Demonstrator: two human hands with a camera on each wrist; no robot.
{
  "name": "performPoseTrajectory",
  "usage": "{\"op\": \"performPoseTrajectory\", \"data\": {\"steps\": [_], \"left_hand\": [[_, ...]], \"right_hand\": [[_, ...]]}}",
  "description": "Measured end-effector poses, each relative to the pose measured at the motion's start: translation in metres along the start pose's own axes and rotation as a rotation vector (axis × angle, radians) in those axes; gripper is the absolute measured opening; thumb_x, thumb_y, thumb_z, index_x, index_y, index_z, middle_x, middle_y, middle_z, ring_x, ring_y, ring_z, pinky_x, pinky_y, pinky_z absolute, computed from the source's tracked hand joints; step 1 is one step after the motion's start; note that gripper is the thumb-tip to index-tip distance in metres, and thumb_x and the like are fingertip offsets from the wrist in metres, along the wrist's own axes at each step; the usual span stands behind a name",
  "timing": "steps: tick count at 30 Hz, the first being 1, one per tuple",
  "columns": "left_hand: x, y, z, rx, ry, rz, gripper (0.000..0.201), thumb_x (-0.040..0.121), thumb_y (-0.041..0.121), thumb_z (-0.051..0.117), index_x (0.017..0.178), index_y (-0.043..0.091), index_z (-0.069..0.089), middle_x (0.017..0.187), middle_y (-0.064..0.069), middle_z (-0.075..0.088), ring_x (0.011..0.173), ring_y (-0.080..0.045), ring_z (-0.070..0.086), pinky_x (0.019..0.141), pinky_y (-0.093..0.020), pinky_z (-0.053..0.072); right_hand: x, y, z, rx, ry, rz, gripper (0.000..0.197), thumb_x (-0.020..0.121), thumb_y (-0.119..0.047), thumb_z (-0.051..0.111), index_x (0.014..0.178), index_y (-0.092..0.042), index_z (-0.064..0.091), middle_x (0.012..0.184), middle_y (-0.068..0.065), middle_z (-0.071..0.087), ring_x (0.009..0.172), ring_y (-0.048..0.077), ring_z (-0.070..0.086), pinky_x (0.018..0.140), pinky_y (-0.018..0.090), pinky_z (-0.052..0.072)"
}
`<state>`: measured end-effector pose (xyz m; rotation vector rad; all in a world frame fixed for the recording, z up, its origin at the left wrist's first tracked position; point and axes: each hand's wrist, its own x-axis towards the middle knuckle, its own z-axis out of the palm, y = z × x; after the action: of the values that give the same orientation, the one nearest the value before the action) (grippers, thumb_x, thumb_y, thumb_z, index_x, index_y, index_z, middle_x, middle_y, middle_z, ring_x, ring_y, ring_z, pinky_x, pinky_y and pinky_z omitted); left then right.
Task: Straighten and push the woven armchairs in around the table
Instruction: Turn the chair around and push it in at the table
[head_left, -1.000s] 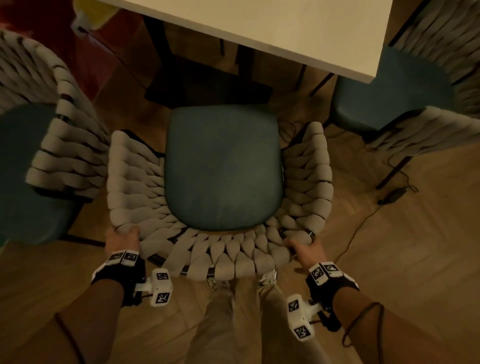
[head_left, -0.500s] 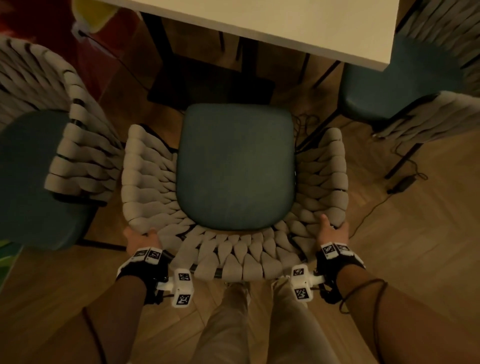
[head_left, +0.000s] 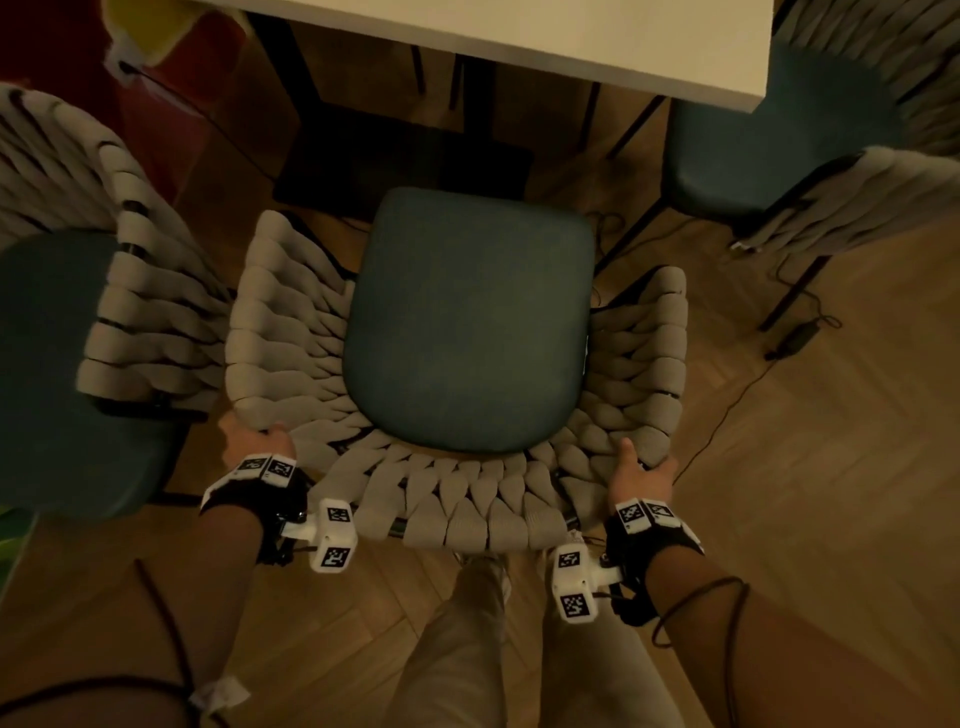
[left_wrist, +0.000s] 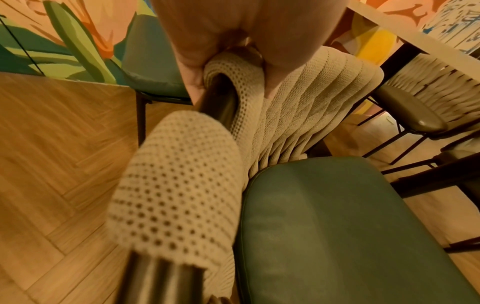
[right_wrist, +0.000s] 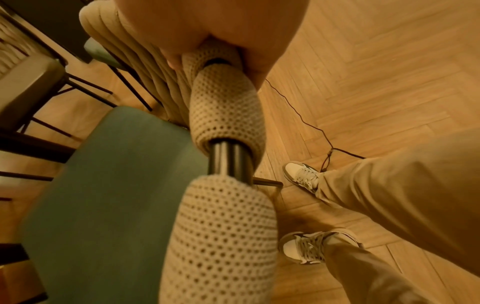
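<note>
While both hands clasp its back rail, the middle woven armchair (head_left: 457, 364) stands directly ahead of the person, its teal seat cushion (head_left: 467, 322) lying between the two hands and facing the white table (head_left: 571, 36). Left hand (head_left: 253, 441): fingers and thumb curled round the strap-wrapped rail at the chair's rear left corner; the left wrist view shows the thumb and fingers closing over a cream mesh strap (left_wrist: 233, 82) with the dark metal tube (left_wrist: 218, 105) below it. Right hand (head_left: 641, 475): wrapped round the rail at the rear right corner, thumb lying on the inner weave; the right wrist view shows the palm cupped over a mesh strap (right_wrist: 223, 107) above bare metal tube (right_wrist: 228, 160). The front edge of the cushion sits short of the table's near edge, not under it. A second woven armchair (head_left: 130, 291) stands just outside the left hand, its arm close beside the held chair's arm. A third armchair (head_left: 810, 156) stands beyond the right hand, at the table corner. A thin black cable (head_left: 727, 410) trails over the herringbone wood floor (head_left: 831, 519) outside the right hand. The person's beige trousers (right_wrist: 389, 195) and two sneakers (right_wrist: 302, 178) are behind the chair back.
</note>
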<state>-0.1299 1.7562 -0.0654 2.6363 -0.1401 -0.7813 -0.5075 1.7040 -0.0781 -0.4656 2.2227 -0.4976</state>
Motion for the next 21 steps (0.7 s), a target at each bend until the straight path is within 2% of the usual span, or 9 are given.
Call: {"op": "performPoseTrajectory", "data": {"steps": [3,10,13,15,18,20,21], "left_hand": [[0.009,0.003,0.0,0.032,-0.001,0.054,0.054,0.093,0.015,0.055,0.142,0.009,0.033,0.137,-0.028,0.049,0.121,-0.046,0.05,0.102,-0.051,0.04],[0.012,0.004,-0.009,0.115,-0.054,0.047,0.06,0.092,0.021,0.057,0.144,0.014,0.028,0.134,-0.03,0.049,0.116,-0.048,0.052,0.096,-0.051,0.042],[0.003,0.009,-0.021,0.097,-0.069,0.051,0.059,0.092,0.021,0.056,0.144,0.01,0.031,0.136,-0.027,0.048,0.117,-0.045,0.052,0.095,-0.047,0.042],[-0.004,0.014,-0.03,0.078,-0.066,0.054,0.056,0.091,0.021,0.056,0.141,0.008,0.036,0.136,-0.024,0.049,0.117,-0.043,0.052,0.088,-0.042,0.042],[-0.014,0.015,-0.045,0.057,-0.04,0.073,0.04,0.09,0.023,0.058,0.127,0.011,0.053,0.133,-0.019,0.054,0.117,-0.039,0.054,0.09,-0.039,0.043],[-0.019,0.014,-0.057,0.064,-0.027,0.121,0.024,0.091,0.023,0.058,0.112,0.013,0.062,0.125,-0.016,0.06,0.114,-0.036,0.056,0.089,-0.036,0.043],[-0.021,0.014,-0.064,0.07,-0.027,0.147,0.018,0.091,0.022,0.056,0.105,0.014,0.064,0.121,-0.014,0.063,0.112,-0.034,0.057,0.084,-0.033,0.042]], "right_hand": [[-0.004,0.009,0.001,-0.008,0.017,0.011,0.065,0.091,-0.042,0.056,0.143,-0.01,0.033,0.137,0.023,0.05,0.123,0.043,0.05,0.101,0.048,0.04],[-0.012,0.004,-0.002,-0.042,0.04,0.015,0.067,0.09,-0.037,0.06,0.143,-0.008,0.031,0.138,0.023,0.049,0.123,0.043,0.049,0.102,0.048,0.04],[-0.02,-0.017,-0.002,-0.103,0.14,-0.214,0.07,0.084,-0.024,0.067,0.143,-0.006,0.034,0.142,0.022,0.044,0.13,0.039,0.043,0.108,0.045,0.035],[-0.028,-0.041,0.001,-0.131,0.145,-0.407,0.068,0.083,-0.022,0.066,0.142,-0.005,0.036,0.142,0.02,0.043,0.131,0.036,0.041,0.108,0.044,0.034],[-0.037,-0.08,0.02,-0.125,-0.067,-0.587,0.052,0.087,-0.02,0.062,0.135,-0.009,0.047,0.134,0.013,0.054,0.122,0.027,0.051,0.102,0.038,0.042],[-0.047,-0.098,0.042,-0.217,-0.348,-0.572,0.026,0.09,-0.017,0.059,0.114,-0.009,0.058,0.111,0.015,0.065,0.096,0.021,0.065,0.088,0.036,0.051],[-0.055,-0.105,0.055,-0.251,-0.536,-0.542,0.01,0.091,-0.013,0.057,0.1,-0.009,0.06,0.096,0.017,0.066,0.077,0.014,0.069,0.075,0.033,0.054]]}}
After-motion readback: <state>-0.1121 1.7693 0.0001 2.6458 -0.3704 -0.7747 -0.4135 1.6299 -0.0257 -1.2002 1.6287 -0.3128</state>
